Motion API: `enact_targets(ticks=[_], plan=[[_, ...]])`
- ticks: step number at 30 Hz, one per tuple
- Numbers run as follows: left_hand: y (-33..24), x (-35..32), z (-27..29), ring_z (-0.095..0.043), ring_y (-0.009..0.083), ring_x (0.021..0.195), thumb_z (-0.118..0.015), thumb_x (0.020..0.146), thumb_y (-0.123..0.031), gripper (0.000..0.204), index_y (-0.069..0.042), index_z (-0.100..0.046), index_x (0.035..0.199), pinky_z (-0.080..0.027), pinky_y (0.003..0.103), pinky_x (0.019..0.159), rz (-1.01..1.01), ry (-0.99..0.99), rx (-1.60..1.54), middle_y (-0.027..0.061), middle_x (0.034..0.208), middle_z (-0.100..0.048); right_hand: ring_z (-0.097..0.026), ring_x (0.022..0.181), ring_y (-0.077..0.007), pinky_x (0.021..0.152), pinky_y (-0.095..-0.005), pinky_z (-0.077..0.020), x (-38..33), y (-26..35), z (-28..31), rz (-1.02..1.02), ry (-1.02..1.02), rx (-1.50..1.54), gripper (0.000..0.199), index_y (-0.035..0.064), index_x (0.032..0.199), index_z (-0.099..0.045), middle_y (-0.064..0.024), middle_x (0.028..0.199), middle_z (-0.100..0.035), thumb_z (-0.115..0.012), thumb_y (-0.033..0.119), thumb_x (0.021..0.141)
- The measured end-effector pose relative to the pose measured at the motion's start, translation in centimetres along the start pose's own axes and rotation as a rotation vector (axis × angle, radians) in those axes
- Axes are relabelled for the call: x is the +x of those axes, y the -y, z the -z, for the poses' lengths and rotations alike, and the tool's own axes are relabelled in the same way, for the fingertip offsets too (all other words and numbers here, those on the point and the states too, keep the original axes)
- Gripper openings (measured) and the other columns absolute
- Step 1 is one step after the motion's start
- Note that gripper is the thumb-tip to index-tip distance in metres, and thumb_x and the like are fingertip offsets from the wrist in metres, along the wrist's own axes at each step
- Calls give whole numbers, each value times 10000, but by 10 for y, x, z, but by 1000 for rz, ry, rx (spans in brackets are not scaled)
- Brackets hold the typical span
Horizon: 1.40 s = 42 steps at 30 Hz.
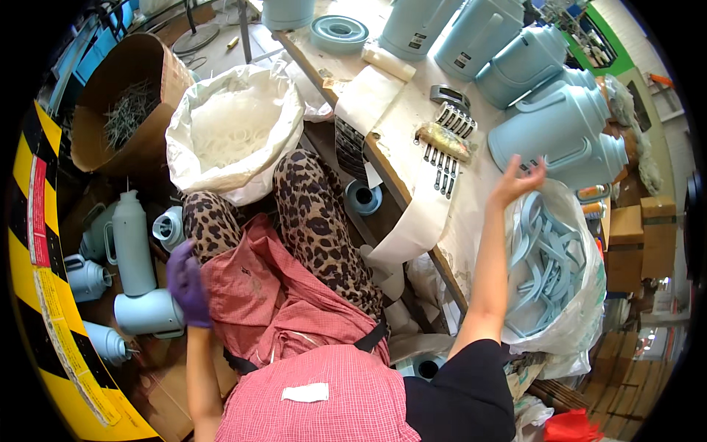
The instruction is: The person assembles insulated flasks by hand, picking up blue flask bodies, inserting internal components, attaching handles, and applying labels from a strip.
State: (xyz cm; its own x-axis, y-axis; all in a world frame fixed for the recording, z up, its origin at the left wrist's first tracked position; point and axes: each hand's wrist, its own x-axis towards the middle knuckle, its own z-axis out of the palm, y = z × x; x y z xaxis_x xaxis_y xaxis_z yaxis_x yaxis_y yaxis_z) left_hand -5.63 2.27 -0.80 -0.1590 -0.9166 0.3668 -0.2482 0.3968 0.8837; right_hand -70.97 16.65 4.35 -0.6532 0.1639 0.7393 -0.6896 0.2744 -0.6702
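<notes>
My right hand (pixel 518 182) is bare and raised at the table's right side. Its fingers are apart and loosely bent, with nothing in them. Just beyond the fingertips lies a light-blue thermos flask casing (pixel 541 129) with a side handle. Below that hand, an open plastic bag holds many loose blue handles (pixel 549 258). My left hand (pixel 188 283) wears a purple glove and is held beside my left knee. Its fingers point up, loosely extended, and no object shows in them. Close by on the floor lies a blue flask casing (pixel 147 313), with another flask casing (pixel 135 247) standing behind it.
Several blue flask casings (pixel 468 37) stand along the table's far side. A strip of labels (pixel 420 221) hangs over the table edge (pixel 401 193). A white sack (pixel 283 136) of clear rings stands before my knees; a cardboard box (pixel 92 144) of metal rods is left of it. Striped barrier (pixel 33 295) at far left.
</notes>
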Motion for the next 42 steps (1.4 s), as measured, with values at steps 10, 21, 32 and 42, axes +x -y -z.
enact_targets(ticks=[10, 21, 32, 42], plan=[[-130, 21, -338, -384, 260, 1448, -599, 913, -493, 612, -172, -527, 1428, -156, 586, 1214, -833, 742, 304, 40, 1550, -445, -495, 1210, -323, 1070, -426, -379, -33, 1, -45, 499, 1104, -128, 531, 137, 1324, -629, -92, 1273, -610, -767, 278, 831], [-84, 9, -319, -438, 351, 1383, -705, 887, -343, 607, -122, -528, 1424, -290, 487, 1175, -618, 679, -194, 161, 1476, -499, -519, 1262, -325, 1088, -420, -379, -39, 88, -141, 684, 1023, 16, 368, 74, 1230, -673, -136, 1312, -600, -684, 257, 911], [36, 204, -345, -580, 99, 700, -794, 804, -186, 631, 5, -525, 1342, -489, 285, 626, 462, 720, -562, 27, 820, -648, -656, 1085, -291, 963, -359, -480, -20, 93, -351, 330, 1846, -382, 561, -8, 1207, -668, -204, 1135, -703, -815, 245, 728], [31, 193, -318, -567, 76, 894, -624, 993, -248, 203, -50, -672, 996, -443, 230, 854, 618, 929, -633, -7, 947, -653, -628, 1094, -278, 915, -351, -499, -18, 110, -325, 383, 1703, -377, 619, 23, 1240, -543, -156, 1162, -648, -826, 257, 742]])
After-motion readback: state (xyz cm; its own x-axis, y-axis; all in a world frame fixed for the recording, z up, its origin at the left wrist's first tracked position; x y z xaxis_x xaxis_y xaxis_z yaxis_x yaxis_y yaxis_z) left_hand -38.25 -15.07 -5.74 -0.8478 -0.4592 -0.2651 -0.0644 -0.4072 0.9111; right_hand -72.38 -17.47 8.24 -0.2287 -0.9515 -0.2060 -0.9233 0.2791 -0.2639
